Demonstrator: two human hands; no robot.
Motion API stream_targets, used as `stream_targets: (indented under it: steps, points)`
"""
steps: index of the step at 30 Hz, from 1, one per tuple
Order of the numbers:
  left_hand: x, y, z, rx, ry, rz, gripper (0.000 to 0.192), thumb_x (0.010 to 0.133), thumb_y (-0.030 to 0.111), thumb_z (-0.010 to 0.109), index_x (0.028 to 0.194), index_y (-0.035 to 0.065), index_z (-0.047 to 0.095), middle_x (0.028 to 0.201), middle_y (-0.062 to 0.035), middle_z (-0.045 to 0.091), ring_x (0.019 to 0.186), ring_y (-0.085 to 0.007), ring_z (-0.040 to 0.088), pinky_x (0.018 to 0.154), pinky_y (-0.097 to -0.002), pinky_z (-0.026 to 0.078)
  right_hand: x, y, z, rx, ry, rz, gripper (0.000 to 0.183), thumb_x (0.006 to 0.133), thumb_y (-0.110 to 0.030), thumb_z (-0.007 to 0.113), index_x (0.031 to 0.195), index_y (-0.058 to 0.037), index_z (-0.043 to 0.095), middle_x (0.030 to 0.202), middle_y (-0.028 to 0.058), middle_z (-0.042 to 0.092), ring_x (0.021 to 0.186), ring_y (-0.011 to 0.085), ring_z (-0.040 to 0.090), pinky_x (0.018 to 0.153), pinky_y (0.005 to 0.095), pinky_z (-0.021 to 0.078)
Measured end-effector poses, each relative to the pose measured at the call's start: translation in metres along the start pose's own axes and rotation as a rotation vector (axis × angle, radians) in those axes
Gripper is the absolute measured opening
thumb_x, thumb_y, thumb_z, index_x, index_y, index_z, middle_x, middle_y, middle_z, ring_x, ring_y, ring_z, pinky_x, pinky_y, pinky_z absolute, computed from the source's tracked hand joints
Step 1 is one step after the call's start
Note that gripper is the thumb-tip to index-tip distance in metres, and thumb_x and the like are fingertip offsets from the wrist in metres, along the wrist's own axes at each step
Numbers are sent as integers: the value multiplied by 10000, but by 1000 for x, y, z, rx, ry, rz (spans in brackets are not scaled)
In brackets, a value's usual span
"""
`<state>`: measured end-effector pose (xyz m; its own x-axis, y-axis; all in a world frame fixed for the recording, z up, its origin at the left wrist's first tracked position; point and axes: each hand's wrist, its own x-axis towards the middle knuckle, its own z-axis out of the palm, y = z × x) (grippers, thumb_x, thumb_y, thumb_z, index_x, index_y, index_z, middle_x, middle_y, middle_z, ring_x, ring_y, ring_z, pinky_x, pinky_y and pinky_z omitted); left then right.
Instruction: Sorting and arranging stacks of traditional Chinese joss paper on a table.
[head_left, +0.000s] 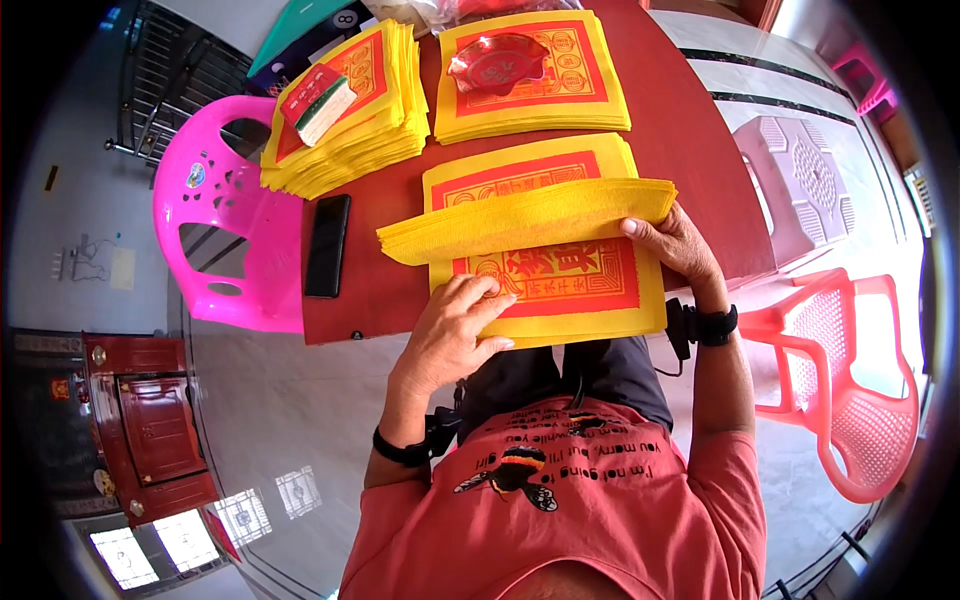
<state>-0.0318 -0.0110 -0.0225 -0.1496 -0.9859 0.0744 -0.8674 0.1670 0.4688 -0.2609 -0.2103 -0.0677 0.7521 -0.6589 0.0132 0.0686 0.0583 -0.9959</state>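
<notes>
My right hand (679, 244) grips the right end of a bent sheaf of yellow paper sheets (525, 217), with the thumb on its near side. The sheaf stands raised across a stack of yellow joss paper (645, 300) printed in red and gold, hiding its middle. Resting on the near left part of that stack is my left hand (454, 330), fingers apart and the thumb near the front edge. The stack's near side reaches past the front edge of the red table (697, 165).
Beyond lie a joss paper stack (611, 112) bearing a red scalloped dish (499, 66) and a taller stack (360, 161) with a red-covered block (319, 101). A black phone (327, 246) lies left. A pink chair (247, 285), a red chair (817, 352) and a plastic stool (810, 176) flank the table.
</notes>
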Motion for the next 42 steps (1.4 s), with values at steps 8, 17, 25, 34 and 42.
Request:
stream_targets:
  steps: [8,17,25,34,42]
  points:
    - [0,-3,0,-20,9,-8,467,653,187,765,1067,21,627,1078,-117,552,1027,-275,502,917,-379,407,0,0,1,19,-1,1,473,814,-377,650,1101,-10,570,994,135,648,905,195,635,794,318,512]
    - [0,-7,3,-58,69,7,307,751,162,689,1003,-6,638,1019,-138,589,981,-289,532,882,-376,430,1,0,1,14,-8,10,491,807,-391,654,1106,-11,571,1004,135,647,902,192,637,798,319,512]
    - [2,-8,4,-62,186,60,210,744,109,671,911,-15,644,904,-113,602,860,-274,570,779,-359,473,1,0,0,-8,1,12,522,785,-411,673,1103,-8,577,980,136,654,889,192,641,792,316,512]
    - [0,5,-11,86,374,79,127,720,-10,667,837,-26,622,825,-114,618,765,-261,600,681,-340,486,2,2,-1,-48,0,-18,592,746,-466,694,1084,8,589,976,142,657,885,201,643,796,322,509]
    - [10,5,-15,221,528,106,95,764,28,657,833,-19,613,790,-109,602,727,-259,582,649,-348,466,0,-3,-6,-98,-14,69,657,781,-571,590,1049,28,603,945,165,653,890,226,632,803,322,492]
